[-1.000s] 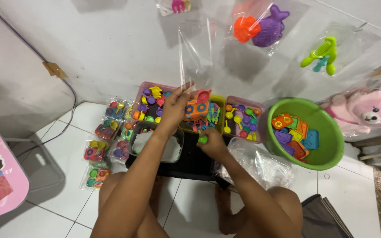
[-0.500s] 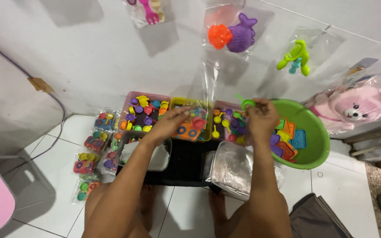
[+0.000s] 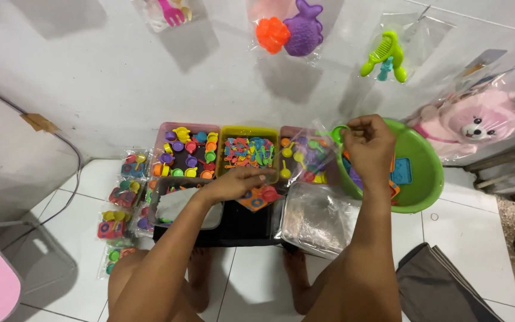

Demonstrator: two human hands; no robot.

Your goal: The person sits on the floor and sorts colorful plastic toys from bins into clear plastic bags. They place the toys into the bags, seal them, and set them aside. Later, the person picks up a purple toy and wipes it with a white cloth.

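Pinching a small green toy ring (image 3: pixel 339 132) over the green basin (image 3: pixel 427 179): right hand (image 3: pixel 369 143) gripping narrowly; light, rigid, slippery plastic. Left hand (image 3: pixel 236 182) is lying flat on a bagged toy set (image 3: pixel 256 197), holding nothing.

The basin (image 3: pixel 427 179) is bright green; the middle tray (image 3: pixel 248 132) is yellow, its neighbour tray (image 3: pixel 186 127) pink; the plush bear (image 3: pixel 472 122) is pale pink; the fish mould (image 3: pixel 304 28) is purple, the comb (image 3: pixel 382 53) lime; floor tiles (image 3: pixel 90 179) white.

trays (image 3: pixel 248 149) left of basin (image 3: pixel 427 179)
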